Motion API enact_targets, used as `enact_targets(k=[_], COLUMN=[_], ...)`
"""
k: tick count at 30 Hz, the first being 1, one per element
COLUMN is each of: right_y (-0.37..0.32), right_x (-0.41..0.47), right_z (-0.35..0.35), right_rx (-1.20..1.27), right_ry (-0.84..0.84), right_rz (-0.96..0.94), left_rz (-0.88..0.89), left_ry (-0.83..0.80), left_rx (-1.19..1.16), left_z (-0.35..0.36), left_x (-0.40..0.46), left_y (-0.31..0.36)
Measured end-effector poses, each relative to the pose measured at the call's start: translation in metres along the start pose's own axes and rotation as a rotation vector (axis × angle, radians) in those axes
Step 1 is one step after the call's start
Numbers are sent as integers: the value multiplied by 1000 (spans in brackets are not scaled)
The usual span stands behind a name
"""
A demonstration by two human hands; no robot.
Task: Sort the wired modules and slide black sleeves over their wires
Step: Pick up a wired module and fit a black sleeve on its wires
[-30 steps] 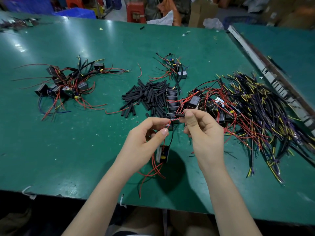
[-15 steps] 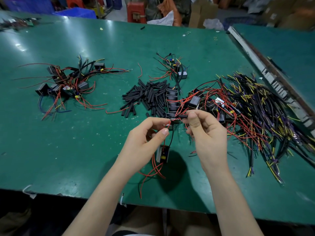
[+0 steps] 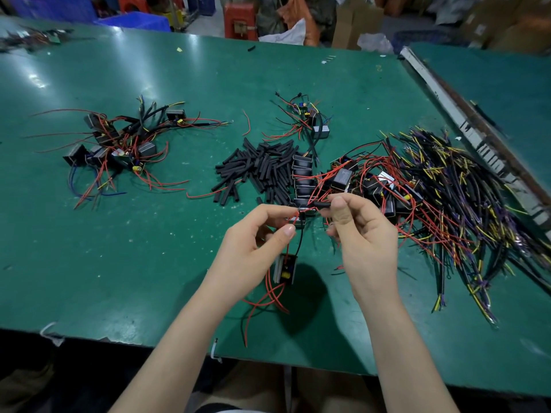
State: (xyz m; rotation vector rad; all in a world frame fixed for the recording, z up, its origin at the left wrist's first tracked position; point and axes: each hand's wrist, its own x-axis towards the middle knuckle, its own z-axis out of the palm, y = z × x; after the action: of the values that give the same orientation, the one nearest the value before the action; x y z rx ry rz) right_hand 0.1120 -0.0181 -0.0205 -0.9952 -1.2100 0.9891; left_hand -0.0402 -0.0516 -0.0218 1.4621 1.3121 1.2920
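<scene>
Nearest the table edge, loose red wires point(image 3: 262, 302) are seen trailing down from a small black module point(image 3: 285, 268) that hangs just above the green table point(image 3: 149, 263), a dark shadow cast beside it. The module is suspended by a thin black lead and red wires that are pinched between thumb and forefinger of the left hand point(image 3: 253, 248), remaining fingers curled under. Just right of it, a short black sleeve point(image 3: 323, 205) is pinched at the fingertips of the right hand point(image 3: 365, 236), thumb on top, sleeve lying roughly horizontal with its left end close to the red wire ends held by the left hand; whether the wire has entered the sleeve cannot be told. Behind the hands, a pile of loose black sleeves point(image 3: 256, 171) is spread on the table, with a column of black modules point(image 3: 302, 177) lined up touching its right side. To the right, a large tangle of modules with red, black, yellow and purple wires point(image 3: 447, 204) is spread toward the table's right edge. Far left, a separate cluster of modules with sleeved wires point(image 3: 119, 144) is laid well apart. A smaller bunch of wired modules point(image 3: 307, 117) is set beyond the sleeve pile. A single red wire point(image 3: 247, 123) is seen between the clusters
</scene>
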Motion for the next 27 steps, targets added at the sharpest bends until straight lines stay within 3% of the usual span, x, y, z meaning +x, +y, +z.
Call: enact_targets(k=[11, 17, 27], right_y=[-1, -10, -11], right_x=[-3, 3, 11], right_z=[3, -2, -1], right_rx=[-49, -155, -156], right_ry=[-29, -142, -266], right_rz=[-32, -113, -48], left_rz=[59, 56, 79], left_ry=[-35, -39, 4], left_rx=[27, 66, 235], left_z=[0, 4, 13], left_x=[0, 1, -3], left_y=[0, -2, 1])
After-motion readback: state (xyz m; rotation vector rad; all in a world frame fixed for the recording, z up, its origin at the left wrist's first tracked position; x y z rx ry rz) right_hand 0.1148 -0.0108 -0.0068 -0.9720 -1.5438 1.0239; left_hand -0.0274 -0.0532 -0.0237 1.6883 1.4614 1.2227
